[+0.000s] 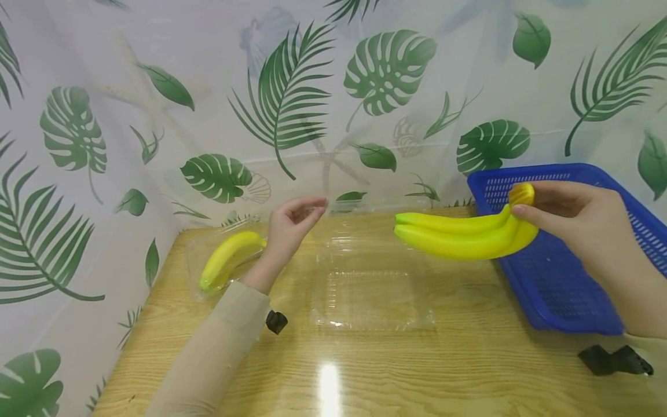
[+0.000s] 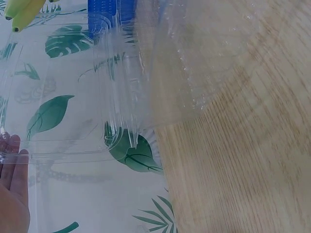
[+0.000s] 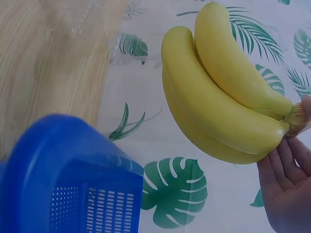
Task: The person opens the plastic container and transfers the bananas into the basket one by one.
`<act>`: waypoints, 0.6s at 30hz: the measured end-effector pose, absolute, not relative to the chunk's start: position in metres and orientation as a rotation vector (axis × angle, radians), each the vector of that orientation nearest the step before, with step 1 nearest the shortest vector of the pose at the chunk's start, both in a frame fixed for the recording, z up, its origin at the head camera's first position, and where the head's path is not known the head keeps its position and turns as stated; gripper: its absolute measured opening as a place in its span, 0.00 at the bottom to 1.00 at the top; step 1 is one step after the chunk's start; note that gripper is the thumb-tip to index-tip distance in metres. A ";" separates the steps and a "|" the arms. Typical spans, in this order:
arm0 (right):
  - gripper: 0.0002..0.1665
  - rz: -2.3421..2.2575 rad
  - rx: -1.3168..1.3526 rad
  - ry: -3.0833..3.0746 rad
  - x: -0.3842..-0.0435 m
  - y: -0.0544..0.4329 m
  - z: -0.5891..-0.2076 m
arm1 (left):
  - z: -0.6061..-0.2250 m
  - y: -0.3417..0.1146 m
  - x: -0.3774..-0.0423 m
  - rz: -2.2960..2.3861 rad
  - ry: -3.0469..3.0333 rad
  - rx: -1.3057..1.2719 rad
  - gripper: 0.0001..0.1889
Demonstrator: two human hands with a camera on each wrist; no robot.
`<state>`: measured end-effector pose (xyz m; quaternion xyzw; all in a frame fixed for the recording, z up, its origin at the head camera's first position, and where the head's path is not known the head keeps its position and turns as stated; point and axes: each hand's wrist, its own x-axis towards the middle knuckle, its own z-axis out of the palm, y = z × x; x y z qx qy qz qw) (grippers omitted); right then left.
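Observation:
My right hand (image 1: 583,217) grips a bunch of yellow bananas (image 1: 464,234) by its stem, holding it up beside the blue basket with the greenish tips toward the left. In the right wrist view, the bananas (image 3: 218,92) fan out from the stem between thumb and fingers. My left hand (image 1: 293,223) pinches the edge of the raised lid of a clear plastic clamshell box (image 1: 372,298). That box lies open on the table, its base toward me. The left wrist view shows the fingers (image 2: 19,170) at the border of the transparent lid (image 2: 63,87).
A blue perforated basket (image 1: 542,313) stands on the right of the wooden table (image 1: 365,376). To the left, another clear plastic box (image 1: 195,260) has a single banana (image 1: 226,258) in it. A leaf-patterned sheet (image 1: 312,116) covers the wall behind.

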<state>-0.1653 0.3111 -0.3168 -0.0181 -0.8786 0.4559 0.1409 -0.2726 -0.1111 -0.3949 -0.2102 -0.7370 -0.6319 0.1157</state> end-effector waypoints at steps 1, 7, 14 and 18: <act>0.29 1.329 -0.062 -2.522 -0.164 0.314 -0.317 | -0.395 -0.111 -0.273 -1.849 -2.160 -0.615 0.11; 0.20 1.400 -0.049 -2.401 -0.158 0.331 -0.314 | -0.395 -0.111 -0.271 -1.848 -2.171 -0.598 0.11; 0.23 1.423 0.046 -2.254 -0.158 0.350 -0.315 | -0.394 -0.112 -0.269 -1.843 -2.181 -0.585 0.11; 0.26 1.407 0.083 -2.216 -0.158 0.362 -0.313 | -0.394 -0.112 -0.270 -1.839 -2.182 -0.585 0.10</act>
